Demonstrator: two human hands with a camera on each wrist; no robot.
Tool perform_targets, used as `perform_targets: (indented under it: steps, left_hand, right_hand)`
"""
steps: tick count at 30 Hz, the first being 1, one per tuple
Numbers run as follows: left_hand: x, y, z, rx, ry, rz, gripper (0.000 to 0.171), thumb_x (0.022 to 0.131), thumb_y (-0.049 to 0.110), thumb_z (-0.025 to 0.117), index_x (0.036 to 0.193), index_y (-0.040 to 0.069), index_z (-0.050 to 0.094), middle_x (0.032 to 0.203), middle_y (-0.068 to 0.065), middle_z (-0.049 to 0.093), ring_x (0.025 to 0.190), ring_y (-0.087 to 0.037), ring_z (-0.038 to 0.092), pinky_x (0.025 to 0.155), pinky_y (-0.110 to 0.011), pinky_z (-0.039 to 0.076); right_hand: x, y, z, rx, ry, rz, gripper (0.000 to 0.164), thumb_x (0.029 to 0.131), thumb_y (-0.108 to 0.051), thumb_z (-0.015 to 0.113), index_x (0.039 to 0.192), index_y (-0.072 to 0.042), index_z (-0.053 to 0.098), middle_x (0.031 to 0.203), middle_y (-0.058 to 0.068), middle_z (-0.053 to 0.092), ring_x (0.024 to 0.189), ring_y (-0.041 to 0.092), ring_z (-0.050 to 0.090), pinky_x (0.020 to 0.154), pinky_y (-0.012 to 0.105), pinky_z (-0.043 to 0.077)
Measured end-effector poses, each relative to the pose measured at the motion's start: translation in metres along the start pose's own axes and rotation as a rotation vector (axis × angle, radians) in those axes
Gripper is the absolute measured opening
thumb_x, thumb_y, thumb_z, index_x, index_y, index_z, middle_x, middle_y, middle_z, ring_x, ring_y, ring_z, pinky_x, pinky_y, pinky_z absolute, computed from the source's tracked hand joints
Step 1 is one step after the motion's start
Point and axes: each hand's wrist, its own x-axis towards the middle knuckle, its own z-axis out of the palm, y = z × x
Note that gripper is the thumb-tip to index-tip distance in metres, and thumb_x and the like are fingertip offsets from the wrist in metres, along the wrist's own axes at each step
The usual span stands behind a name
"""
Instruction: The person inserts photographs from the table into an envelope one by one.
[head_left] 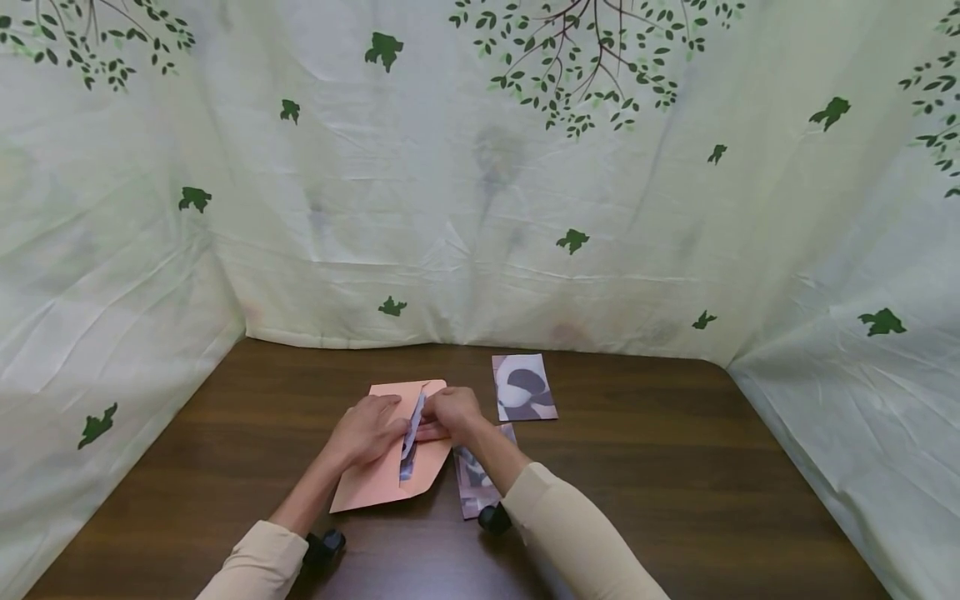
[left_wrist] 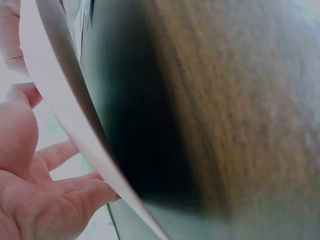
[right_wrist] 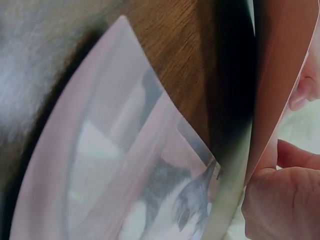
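Note:
A peach paper envelope [head_left: 375,483] lies tilted on the table, its flap on the right side. A printed picture card [head_left: 407,467] shows in the envelope's long opening, partly inside. My left hand [head_left: 367,431] rests on the envelope's body, thumb beside the opening; in the left wrist view its fingers [left_wrist: 60,155] reach out and touch the paper. With curled fingers my right hand [head_left: 452,414] pinches the card at the opening, over the flap; its fingertips are partly hidden. In the right wrist view that hand [right_wrist: 282,202] is against the envelope's edge [right_wrist: 280,75].
One printed picture piece [head_left: 525,387] lies behind my right hand. Others [head_left: 476,483] lie under my right forearm, partly covered. Black wrist devices [head_left: 324,546] hang near the table's surface. A white leaf-patterned cloth [head_left: 465,208] encloses the brown table [head_left: 637,467] at the back and sides.

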Motion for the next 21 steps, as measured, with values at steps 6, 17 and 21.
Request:
perform_targets:
  steps: [6, 17, 21]
  left_hand:
    - [0.0, 0.002, 0.001, 0.01, 0.001, 0.012, 0.055, 0.098, 0.028, 0.055, 0.141, -0.006, 0.054, 0.145, -0.027, 0.053, 0.139, -0.047, 0.044, 0.112, -0.062, 0.035]
    - [0.0, -0.002, 0.002, 0.021, 0.037, 0.032, 0.055, 0.097, 0.03, 0.06, 0.139, -0.004, 0.056, 0.141, -0.029, 0.055, 0.135, -0.048, 0.047, 0.108, -0.062, 0.038]
    - [0.0, -0.004, 0.001, 0.029, 0.03, 0.032, 0.055, 0.097, 0.031, 0.058, 0.139, -0.004, 0.055, 0.141, -0.029, 0.055, 0.135, -0.049, 0.047, 0.108, -0.062, 0.038]
  right_hand:
    - [-0.006, -0.007, -0.009, -0.042, -0.044, -0.002, 0.013, 0.091, 0.006, 0.057, 0.102, 0.009, 0.063, 0.074, 0.016, 0.066, 0.056, 0.023, 0.07, 0.063, 0.039, 0.062]
    - [-0.016, -0.028, -0.045, -0.146, -0.046, -0.055, 0.025, 0.091, 0.004, 0.058, 0.112, 0.016, 0.062, 0.078, 0.015, 0.063, 0.059, 0.02, 0.068, 0.071, 0.04, 0.063]
    - [-0.021, -0.032, -0.059, -0.215, -0.05, -0.07, 0.027, 0.091, 0.002, 0.059, 0.113, 0.016, 0.063, 0.079, 0.013, 0.064, 0.06, 0.018, 0.066, 0.075, 0.04, 0.063]
